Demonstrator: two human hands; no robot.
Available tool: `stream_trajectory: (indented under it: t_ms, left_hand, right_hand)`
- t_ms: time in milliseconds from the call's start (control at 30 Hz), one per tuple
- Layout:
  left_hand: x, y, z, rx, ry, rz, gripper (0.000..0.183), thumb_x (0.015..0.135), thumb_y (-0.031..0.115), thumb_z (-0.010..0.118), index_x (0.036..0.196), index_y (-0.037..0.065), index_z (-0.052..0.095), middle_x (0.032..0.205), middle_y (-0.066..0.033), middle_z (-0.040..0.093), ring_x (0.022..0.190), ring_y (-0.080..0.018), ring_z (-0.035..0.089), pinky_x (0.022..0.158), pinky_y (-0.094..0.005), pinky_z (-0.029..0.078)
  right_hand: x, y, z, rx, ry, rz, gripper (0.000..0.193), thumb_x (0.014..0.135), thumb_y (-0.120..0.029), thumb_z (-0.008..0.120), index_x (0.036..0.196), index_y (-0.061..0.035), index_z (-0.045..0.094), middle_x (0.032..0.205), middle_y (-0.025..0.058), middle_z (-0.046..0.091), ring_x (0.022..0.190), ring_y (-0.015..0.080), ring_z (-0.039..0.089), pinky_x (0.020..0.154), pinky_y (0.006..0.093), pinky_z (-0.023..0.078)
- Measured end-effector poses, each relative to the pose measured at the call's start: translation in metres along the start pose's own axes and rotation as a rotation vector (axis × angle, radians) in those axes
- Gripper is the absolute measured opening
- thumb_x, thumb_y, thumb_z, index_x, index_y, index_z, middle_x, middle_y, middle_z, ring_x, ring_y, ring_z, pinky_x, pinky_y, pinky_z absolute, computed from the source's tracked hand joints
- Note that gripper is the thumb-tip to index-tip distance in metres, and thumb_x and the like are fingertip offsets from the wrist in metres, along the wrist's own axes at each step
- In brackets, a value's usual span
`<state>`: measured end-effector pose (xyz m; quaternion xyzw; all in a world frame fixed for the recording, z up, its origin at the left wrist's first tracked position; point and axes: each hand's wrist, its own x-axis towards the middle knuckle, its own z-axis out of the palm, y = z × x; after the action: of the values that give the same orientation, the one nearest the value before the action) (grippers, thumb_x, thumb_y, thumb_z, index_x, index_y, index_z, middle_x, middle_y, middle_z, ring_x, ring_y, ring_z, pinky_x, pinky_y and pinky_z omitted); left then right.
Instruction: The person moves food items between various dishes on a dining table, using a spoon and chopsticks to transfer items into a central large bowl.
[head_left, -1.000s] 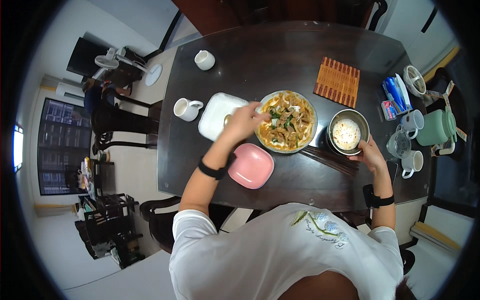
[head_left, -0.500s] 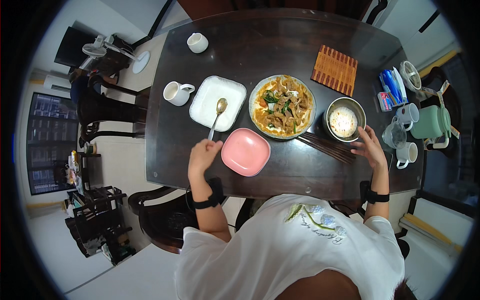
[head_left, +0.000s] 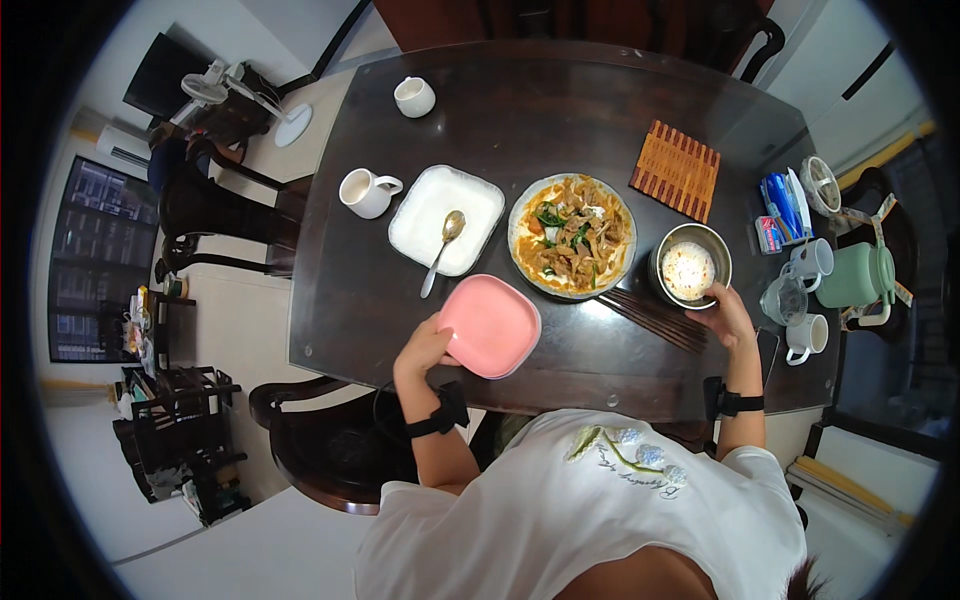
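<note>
My left hand point(head_left: 424, 347) is closed on the left edge of a square pink plate point(head_left: 492, 325), thumb over the rim. My right hand point(head_left: 727, 316) grips the near right rim of a round metal bowl point(head_left: 722, 246), which has a whitish residue with brown flecks in its bottom. Between them sits a round plate of stir-fried meat and greens point(head_left: 572, 237). Several dark chopsticks point(head_left: 655, 320) lie beside that plate and the bowl. A metal spoon point(head_left: 437, 262) rests in a square white dish point(head_left: 425, 210), its handle reaching over the near edge.
Two white mugs, one point(head_left: 366, 193) beside the white dish and one point(head_left: 414, 97) farther back, stand left. A wooden slatted mat point(head_left: 676, 171) lies at back right. A green jug point(head_left: 858, 275), cups point(head_left: 806, 336) and a blue packet point(head_left: 779, 202) crowd the right edge.
My left hand has moved from near the spoon handle onto the pink plate and taken hold of its edge. My right hand has closed from spread fingers onto the bowl's rim.
</note>
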<state>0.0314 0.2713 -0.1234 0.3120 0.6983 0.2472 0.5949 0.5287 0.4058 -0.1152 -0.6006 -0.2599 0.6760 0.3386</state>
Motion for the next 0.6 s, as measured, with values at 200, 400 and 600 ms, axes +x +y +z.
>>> stream_trajectory:
  t_ms: [200, 400, 600]
  left_hand:
    - [-0.004, 0.051, -0.047, -0.125, 0.337, 0.116, 0.036, 0.092, 0.009, 0.038, 0.125, -0.001, 0.046, 0.109, -0.0150, 0.061, 0.088, -0.0250, 0.066, 0.060, -0.0352, 0.060]
    - [0.071, 0.079, -0.086, -0.133, 0.351, 0.114, 0.040, 0.082, -0.004, 0.031, 0.116, -0.007, 0.050, 0.095, -0.0201, 0.065, 0.069, -0.0282, 0.068, 0.055, -0.0339, 0.060]
    - [0.125, 0.085, -0.082, -0.065, 0.431, 0.004, 0.038, 0.082, -0.002, 0.031, 0.114, -0.010, 0.050, 0.090, -0.0218, 0.065, 0.064, -0.0288, 0.068, 0.052, -0.0356, 0.059]
  right_hand:
    - [0.000, -0.004, 0.005, 0.104, -0.049, 0.020, 0.044, 0.082, -0.012, 0.053, 0.125, -0.0034, 0.044, 0.115, 0.0118, 0.056, 0.101, 0.0236, 0.060, 0.081, 0.0459, 0.054]
    - [-0.001, -0.008, 0.011, 0.251, -0.116, 0.043, 0.041, 0.079, -0.011, 0.054, 0.117, 0.0041, 0.048, 0.114, 0.0168, 0.057, 0.099, 0.0281, 0.062, 0.079, 0.0489, 0.057]
    - [0.000, -0.015, 0.013, 0.184, -0.072, 0.049, 0.044, 0.077, -0.014, 0.051, 0.116, 0.0072, 0.047, 0.111, 0.0188, 0.058, 0.098, 0.0292, 0.063, 0.079, 0.0468, 0.058]
